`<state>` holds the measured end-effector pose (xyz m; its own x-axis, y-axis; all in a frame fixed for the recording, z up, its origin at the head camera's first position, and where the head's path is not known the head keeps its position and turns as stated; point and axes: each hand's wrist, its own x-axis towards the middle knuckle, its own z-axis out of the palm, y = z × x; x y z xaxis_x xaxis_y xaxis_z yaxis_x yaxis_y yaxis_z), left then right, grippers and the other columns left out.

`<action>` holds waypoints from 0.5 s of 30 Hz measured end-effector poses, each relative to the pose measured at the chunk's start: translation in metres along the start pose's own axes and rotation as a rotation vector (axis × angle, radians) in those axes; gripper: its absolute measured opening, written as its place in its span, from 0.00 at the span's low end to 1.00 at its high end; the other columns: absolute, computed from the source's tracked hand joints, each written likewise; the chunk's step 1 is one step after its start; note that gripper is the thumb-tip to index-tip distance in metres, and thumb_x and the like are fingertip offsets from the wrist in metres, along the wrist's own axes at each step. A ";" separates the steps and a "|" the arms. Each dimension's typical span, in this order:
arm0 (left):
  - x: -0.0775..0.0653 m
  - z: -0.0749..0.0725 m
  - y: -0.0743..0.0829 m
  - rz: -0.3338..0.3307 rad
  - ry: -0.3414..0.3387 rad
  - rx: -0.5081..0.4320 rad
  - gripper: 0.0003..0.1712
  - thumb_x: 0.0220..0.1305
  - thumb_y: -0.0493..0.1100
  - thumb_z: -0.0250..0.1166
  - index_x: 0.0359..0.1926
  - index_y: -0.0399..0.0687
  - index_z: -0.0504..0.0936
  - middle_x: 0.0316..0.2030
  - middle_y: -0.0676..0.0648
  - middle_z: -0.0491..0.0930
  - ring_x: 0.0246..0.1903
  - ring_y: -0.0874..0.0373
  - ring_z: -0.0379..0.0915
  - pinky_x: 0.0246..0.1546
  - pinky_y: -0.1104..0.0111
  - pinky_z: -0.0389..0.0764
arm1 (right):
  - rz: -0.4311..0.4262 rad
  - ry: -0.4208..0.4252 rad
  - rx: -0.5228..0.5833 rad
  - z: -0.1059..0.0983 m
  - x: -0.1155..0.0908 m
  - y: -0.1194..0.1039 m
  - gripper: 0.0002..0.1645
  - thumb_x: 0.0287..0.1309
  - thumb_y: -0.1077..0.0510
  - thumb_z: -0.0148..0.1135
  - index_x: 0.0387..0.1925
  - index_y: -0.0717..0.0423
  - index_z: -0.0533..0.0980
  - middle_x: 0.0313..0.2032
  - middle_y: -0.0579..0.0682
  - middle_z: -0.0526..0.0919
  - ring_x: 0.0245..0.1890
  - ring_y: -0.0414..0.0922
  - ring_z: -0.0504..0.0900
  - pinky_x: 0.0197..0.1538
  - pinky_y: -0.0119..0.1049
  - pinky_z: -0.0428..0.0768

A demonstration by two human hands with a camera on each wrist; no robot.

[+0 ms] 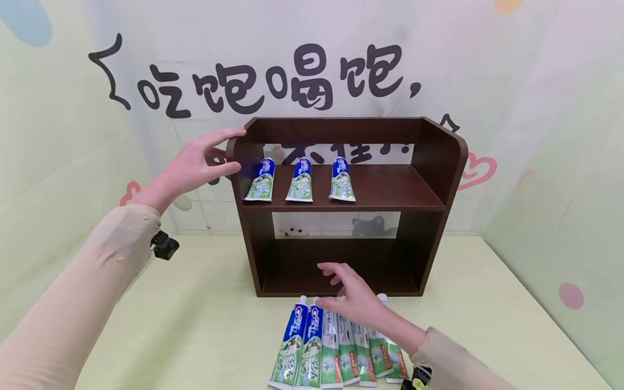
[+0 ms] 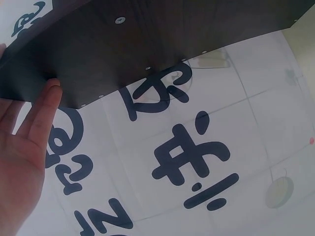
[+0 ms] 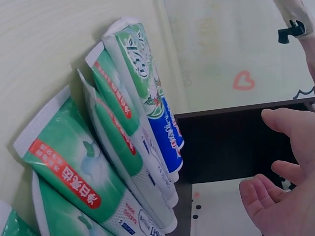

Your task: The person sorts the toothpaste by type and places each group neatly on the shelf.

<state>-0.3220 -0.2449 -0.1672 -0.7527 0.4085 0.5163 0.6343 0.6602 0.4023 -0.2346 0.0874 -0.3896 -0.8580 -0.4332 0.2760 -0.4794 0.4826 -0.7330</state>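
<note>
The hands (image 1: pixel 187 165) (image 1: pixel 358 298) are near blue-and-green tubes (image 1: pixel 309 346) and white-and-green tubes (image 1: pixel 331 352).

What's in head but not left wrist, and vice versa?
Head only: the right hand, three tubes on the upper tier, the row of tubes on the table, and the shelf's open front.

Left wrist only: screw heads on the shelf's outer side.

Both: the left hand touching the shelf, and black lettering on the wall.
</note>
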 end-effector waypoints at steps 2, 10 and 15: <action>0.000 0.000 0.000 0.002 0.000 0.003 0.36 0.64 0.42 0.67 0.72 0.56 0.66 0.73 0.52 0.64 0.50 0.41 0.82 0.40 0.88 0.76 | 0.015 -0.029 0.005 0.004 0.002 0.003 0.41 0.56 0.48 0.72 0.69 0.44 0.66 0.58 0.48 0.75 0.53 0.46 0.74 0.49 0.42 0.82; -0.001 0.000 0.000 0.003 0.003 -0.009 0.36 0.64 0.41 0.67 0.72 0.56 0.67 0.72 0.51 0.65 0.50 0.39 0.81 0.39 0.87 0.77 | 0.070 -0.113 -0.031 0.020 0.005 0.018 0.43 0.54 0.45 0.72 0.69 0.46 0.65 0.61 0.54 0.73 0.57 0.52 0.73 0.49 0.41 0.79; 0.000 0.000 -0.001 0.002 -0.003 0.002 0.36 0.65 0.43 0.66 0.72 0.57 0.67 0.73 0.52 0.65 0.50 0.42 0.82 0.40 0.87 0.77 | 0.111 -0.153 -0.046 0.028 0.002 0.019 0.46 0.52 0.43 0.73 0.69 0.47 0.65 0.61 0.56 0.73 0.58 0.52 0.74 0.53 0.50 0.78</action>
<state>-0.3226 -0.2457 -0.1673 -0.7517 0.4122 0.5148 0.6358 0.6603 0.3997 -0.2404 0.0751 -0.4205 -0.8698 -0.4843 0.0944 -0.3941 0.5668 -0.7235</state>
